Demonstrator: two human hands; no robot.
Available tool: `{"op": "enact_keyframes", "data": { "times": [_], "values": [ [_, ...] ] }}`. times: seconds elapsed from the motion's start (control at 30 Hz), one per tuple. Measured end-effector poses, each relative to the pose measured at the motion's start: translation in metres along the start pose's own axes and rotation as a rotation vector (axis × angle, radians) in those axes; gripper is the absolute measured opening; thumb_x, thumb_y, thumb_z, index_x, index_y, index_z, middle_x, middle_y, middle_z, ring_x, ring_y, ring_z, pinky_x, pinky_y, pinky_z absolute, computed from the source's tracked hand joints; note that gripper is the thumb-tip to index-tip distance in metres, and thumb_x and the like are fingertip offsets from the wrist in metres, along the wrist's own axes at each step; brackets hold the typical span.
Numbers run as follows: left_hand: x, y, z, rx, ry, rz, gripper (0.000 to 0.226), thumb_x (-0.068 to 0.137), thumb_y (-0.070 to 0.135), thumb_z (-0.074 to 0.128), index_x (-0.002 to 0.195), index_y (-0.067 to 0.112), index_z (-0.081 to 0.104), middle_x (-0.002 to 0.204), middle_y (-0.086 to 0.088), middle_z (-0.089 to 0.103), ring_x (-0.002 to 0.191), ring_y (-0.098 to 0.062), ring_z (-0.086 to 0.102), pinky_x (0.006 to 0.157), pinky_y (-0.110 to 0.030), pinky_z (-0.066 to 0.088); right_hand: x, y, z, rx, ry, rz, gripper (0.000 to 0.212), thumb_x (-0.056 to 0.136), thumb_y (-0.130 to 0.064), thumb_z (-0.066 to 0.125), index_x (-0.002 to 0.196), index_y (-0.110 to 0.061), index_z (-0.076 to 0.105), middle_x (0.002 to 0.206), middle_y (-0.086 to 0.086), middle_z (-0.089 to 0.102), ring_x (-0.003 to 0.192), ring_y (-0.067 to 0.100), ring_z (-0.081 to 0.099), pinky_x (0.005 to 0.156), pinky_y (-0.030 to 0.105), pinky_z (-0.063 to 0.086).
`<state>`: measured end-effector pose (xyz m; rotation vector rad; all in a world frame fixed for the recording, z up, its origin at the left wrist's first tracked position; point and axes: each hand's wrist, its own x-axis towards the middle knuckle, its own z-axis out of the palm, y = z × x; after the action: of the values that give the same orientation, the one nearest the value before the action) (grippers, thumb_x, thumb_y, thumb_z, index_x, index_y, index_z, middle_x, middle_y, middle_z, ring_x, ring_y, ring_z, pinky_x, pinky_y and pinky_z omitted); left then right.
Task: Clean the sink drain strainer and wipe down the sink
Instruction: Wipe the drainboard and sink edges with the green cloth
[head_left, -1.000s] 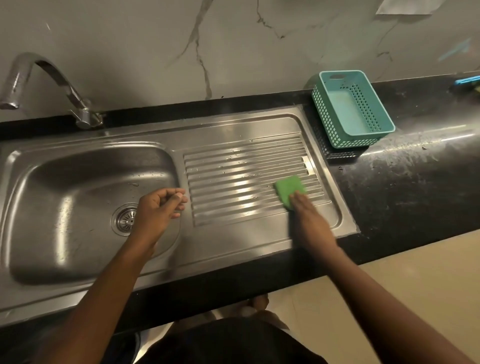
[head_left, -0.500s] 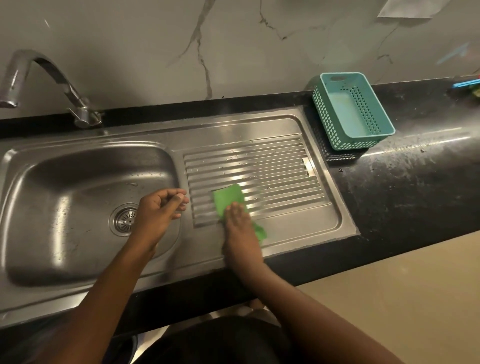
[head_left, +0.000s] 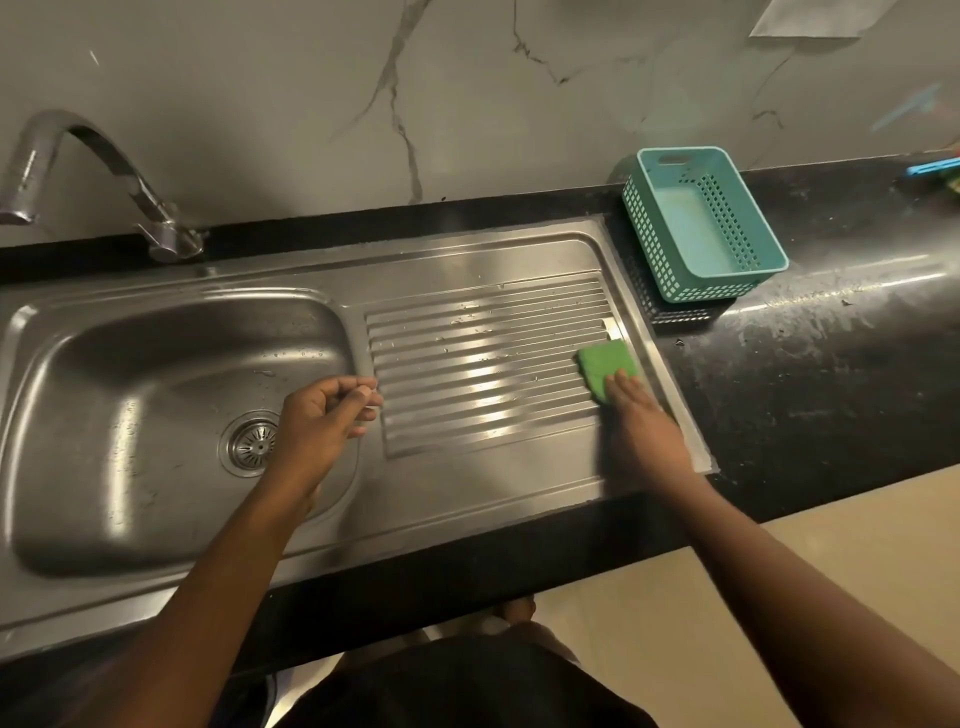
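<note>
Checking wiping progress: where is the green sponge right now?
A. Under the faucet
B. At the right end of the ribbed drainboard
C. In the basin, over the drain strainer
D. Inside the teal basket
B: the right hand presses the green sponge onto the right end of the ribbed drainboard.

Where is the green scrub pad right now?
In the head view the green scrub pad lies at the right end of the ribbed drainboard, pressed flat under the right hand, just below the teal basket on the counter.
</note>
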<state>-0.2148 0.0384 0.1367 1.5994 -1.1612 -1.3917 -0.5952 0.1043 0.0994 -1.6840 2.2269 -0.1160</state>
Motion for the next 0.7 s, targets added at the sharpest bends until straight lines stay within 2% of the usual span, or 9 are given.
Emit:
{"op": "enact_keyframes", "data": {
  "times": [0.07,0.17,0.23,0.3,0.37,0.43,0.5,0.57,0.7],
  "values": [
    [-0.001,-0.001,-0.002,-0.001,0.006,-0.001,0.015,0.100,0.014,0.063,0.107,0.016,0.076,0.099,-0.007,0.080,0.100,-0.030,0.074,0.088,-0.042,0.058,0.011,0.002,0.003,0.010,0.054,0.100,0.066,0.099,0.000,0.049,0.162,-0.007,0.030,0.171,0.013,0.024,0.159,0.029,0.021,0.129,0.045,0.024],
    [-0.004,-0.002,-0.008,0.003,0.027,-0.006,0.017,0.101,0.012,0.062,0.111,0.011,0.076,0.101,-0.009,0.080,0.101,-0.030,0.075,0.089,-0.043,0.058,0.003,-0.055,0.041,-0.020,0.127,0.166,0.074,0.093,-0.002,0.050,0.162,-0.001,0.022,0.170,0.020,0.019,0.159,0.036,0.014,0.131,0.045,0.010],
    [-0.004,0.000,-0.011,0.008,0.033,-0.006,0.018,0.101,0.012,0.062,0.112,0.011,0.075,0.102,-0.010,0.079,0.100,-0.028,0.075,0.089,-0.043,0.058,-0.012,-0.110,0.069,0.078,0.114,0.044,0.072,0.094,0.000,0.046,0.162,-0.006,0.022,0.171,0.017,0.019,0.159,0.034,0.013,0.131,0.043,0.008],
    [-0.004,0.002,-0.011,0.010,0.035,-0.003,0.018,0.101,0.012,0.061,0.113,0.010,0.075,0.102,-0.012,0.079,0.098,-0.026,0.074,0.088,-0.040,0.058,-0.026,-0.170,0.091,0.124,0.006,-0.182,0.074,0.092,0.002,0.044,0.162,-0.008,0.025,0.171,0.015,0.020,0.159,0.034,0.013,0.130,0.042,0.009],
    [-0.003,0.004,-0.009,0.012,0.040,-0.001,0.019,0.101,0.010,0.060,0.114,0.008,0.074,0.102,-0.013,0.078,0.094,-0.025,0.073,0.081,-0.031,0.060,-0.038,-0.225,0.106,0.094,-0.124,-0.431,0.069,0.095,-0.003,0.044,0.161,-0.005,0.027,0.170,0.017,0.022,0.159,0.037,0.012,0.130,0.046,0.008],
    [-0.001,0.006,-0.009,0.002,0.044,0.000,0.019,0.101,0.010,0.060,0.115,0.007,0.074,0.102,-0.014,0.078,0.093,-0.025,0.074,0.076,-0.026,0.060,-0.039,-0.250,0.111,0.021,-0.210,-0.599,0.060,0.101,-0.009,0.041,0.160,-0.003,0.031,0.169,0.017,0.027,0.160,0.036,0.013,0.130,0.049,0.009],
    [0.004,0.009,-0.011,-0.008,0.052,0.007,0.020,0.102,0.010,0.060,0.115,0.006,0.074,0.103,-0.016,0.078,0.092,-0.024,0.073,0.075,-0.024,0.059,-0.029,-0.236,0.104,-0.023,-0.221,-0.700,0.063,0.100,-0.009,0.044,0.161,-0.004,0.031,0.169,0.014,0.027,0.160,0.031,0.014,0.130,0.043,0.008],
    [0.007,0.009,-0.012,-0.018,0.061,0.011,0.019,0.101,0.012,0.061,0.114,0.007,0.074,0.102,-0.014,0.078,0.090,-0.022,0.073,0.075,-0.025,0.057,-0.020,-0.199,0.090,0.013,-0.172,-0.684,0.068,0.097,-0.004,0.049,0.162,-0.007,0.030,0.170,0.012,0.026,0.160,0.029,0.018,0.129,0.038,0.007],
    [0.006,0.003,-0.016,-0.008,0.051,-0.008,0.018,0.101,0.014,0.062,0.113,0.010,0.076,0.100,-0.010,0.080,0.094,-0.020,0.074,0.081,-0.031,0.057,0.000,-0.104,0.054,0.034,0.011,-0.331,0.060,0.104,-0.016,0.051,0.161,-0.011,0.034,0.169,0.008,0.031,0.158,0.023,0.026,0.129,0.036,0.020]
  ]
}}
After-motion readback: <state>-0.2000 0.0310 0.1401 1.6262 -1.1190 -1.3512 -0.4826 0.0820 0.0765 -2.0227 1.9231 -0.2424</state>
